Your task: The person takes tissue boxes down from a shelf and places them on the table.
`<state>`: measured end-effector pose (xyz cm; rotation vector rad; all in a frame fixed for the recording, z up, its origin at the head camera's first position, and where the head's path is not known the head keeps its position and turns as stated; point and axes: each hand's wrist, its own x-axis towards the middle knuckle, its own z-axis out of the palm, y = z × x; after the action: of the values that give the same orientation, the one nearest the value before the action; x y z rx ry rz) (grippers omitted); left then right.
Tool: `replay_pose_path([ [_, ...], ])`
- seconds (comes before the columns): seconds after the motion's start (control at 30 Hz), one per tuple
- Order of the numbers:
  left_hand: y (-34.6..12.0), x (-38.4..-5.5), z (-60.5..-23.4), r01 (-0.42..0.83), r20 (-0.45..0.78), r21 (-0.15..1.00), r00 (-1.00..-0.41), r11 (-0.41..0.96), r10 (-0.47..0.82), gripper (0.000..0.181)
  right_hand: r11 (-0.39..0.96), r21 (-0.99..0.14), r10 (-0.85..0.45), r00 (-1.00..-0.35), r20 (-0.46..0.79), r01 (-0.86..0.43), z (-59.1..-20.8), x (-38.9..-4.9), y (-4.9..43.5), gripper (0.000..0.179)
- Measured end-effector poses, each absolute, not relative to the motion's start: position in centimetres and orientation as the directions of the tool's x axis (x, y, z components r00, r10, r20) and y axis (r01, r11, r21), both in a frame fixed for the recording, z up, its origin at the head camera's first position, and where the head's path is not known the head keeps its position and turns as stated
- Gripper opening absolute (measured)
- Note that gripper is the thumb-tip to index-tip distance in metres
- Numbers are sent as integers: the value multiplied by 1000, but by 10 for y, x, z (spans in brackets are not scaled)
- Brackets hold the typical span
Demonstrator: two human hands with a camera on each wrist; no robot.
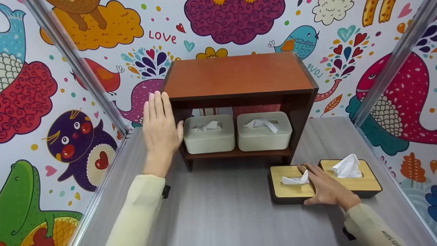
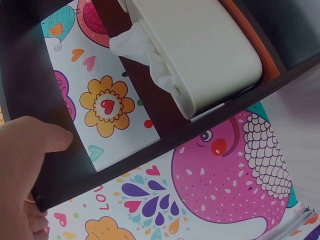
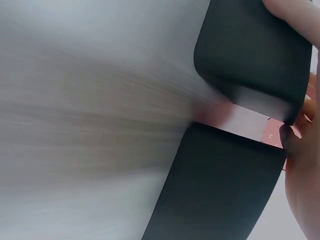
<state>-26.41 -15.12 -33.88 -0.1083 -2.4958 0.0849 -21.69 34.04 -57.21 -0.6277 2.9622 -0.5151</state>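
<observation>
My left hand (image 1: 158, 133) lies flat with straight fingers along the left side of a brown wooden shelf (image 1: 239, 77); in the left wrist view its thumb (image 2: 52, 137) is by the shelf's dark side panel. On the lower board stand two beige tissue boxes, a left one (image 1: 210, 145) and a right one (image 1: 264, 141), each with a tissue sticking out. At front right, my right hand (image 1: 326, 186) grips a tissue box with a wooden lid (image 1: 290, 189) and black sides by its right end, thumb in front, fingers behind.
A second wooden-lidded tissue box (image 1: 367, 176) stands to the right, behind my right hand; a narrow gap parts the two. Cartoon-printed walls (image 1: 239, 20) with metal corner posts (image 1: 392, 65) enclose the grey table (image 1: 218, 205).
</observation>
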Motion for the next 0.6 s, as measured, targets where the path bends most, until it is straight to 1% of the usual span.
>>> replay_pose_path([
  [0.3,-151,-265,-340,61,602,-82,-792,995,98,93,870,-335,-393,-919,-30,-361,-567,-215,338,124],
  [0.5,-151,-264,-340,61,610,-87,-786,994,102,92,854,-287,-433,-899,71,-434,-568,-215,339,124],
  [0.6,-151,-265,-340,66,618,-83,-779,994,103,92,843,-294,-445,-891,87,-449,-568,-214,340,125],
])
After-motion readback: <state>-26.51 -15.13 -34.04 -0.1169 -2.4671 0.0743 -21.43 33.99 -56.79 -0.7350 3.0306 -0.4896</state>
